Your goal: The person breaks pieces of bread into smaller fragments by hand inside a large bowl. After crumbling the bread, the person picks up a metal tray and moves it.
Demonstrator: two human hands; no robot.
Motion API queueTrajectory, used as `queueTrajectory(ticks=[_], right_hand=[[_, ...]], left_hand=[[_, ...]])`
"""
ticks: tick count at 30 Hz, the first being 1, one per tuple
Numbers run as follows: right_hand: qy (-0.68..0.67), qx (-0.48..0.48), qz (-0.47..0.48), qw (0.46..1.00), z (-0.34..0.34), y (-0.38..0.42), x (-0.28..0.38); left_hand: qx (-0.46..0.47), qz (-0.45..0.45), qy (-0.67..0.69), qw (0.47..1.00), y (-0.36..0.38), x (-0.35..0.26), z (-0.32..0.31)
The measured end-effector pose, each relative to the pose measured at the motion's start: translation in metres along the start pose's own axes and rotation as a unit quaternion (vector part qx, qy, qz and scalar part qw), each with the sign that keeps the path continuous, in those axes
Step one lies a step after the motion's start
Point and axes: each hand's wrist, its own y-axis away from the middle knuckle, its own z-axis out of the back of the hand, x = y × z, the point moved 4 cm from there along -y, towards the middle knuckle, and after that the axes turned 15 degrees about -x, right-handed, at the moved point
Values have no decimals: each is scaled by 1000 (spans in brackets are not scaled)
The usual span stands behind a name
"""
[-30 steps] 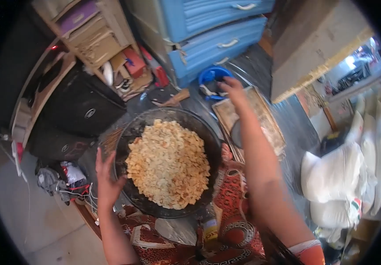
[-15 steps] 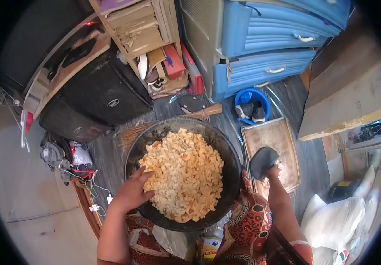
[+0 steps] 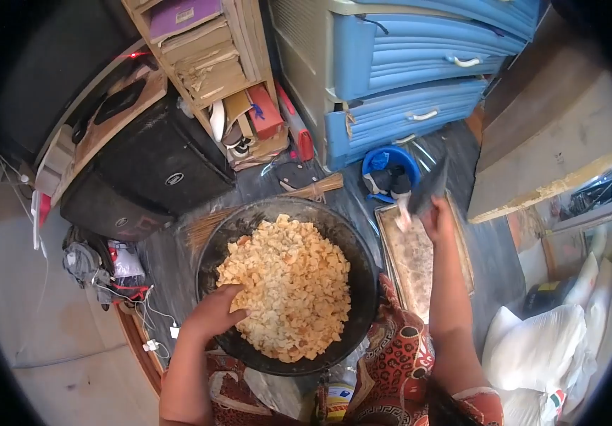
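Observation:
A wide black basin (image 3: 362, 284) stands in front of me, heaped with pale yellow-orange broken pieces (image 3: 284, 284) that have whitish powder over the middle. My left hand (image 3: 217, 312) reaches over the basin's left rim, its thumb and fingers apart at the edge of the heap. Over to the right, my right hand (image 3: 439, 220) is raised above a worn metal baking tray (image 3: 455, 263). It grips a thin dark grey thing (image 3: 432, 177), now seen nearly edge-on; its kind is unclear. A blurred whitish-pink bit (image 3: 403, 213) shows beside the fingers.
Beyond the tray stands a blue bucket (image 3: 414, 162) with dark and grey items inside. Blue drawers (image 3: 405, 117) and a wooden shelf (image 3: 210, 67) line the back. Black speakers (image 3: 171, 156) stand left; white sacks (image 3: 533, 348) lie right. A straw broom (image 3: 320, 188) lies behind the basin.
My right hand has lifted up and away from over the tray, turning the dark thing from flat to edge-on. The left hand stays at the heap. The view has shifted slightly.

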Motion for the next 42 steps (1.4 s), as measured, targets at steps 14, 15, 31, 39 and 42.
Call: queueTrajectory(ticks=[14,15,31,39,42], right_hand=[[566,-464,-157,663,362,90,-154],[524,-460,-212,685,386,116,-162],[38,-283,-148,947,274,160,-138],[47,-283,-55,956,255,190,-59],[79,-286,-30,955,253,199,-43]], left_hand=[[-26,-1,8,1000,10,3,4],[-28,6,9,1000,10,3,3],[-30,3,2,1000,-2,16,-10],[-49,-2,40,998,16,3,14],[-58,-3,43,997,21,11,14]])
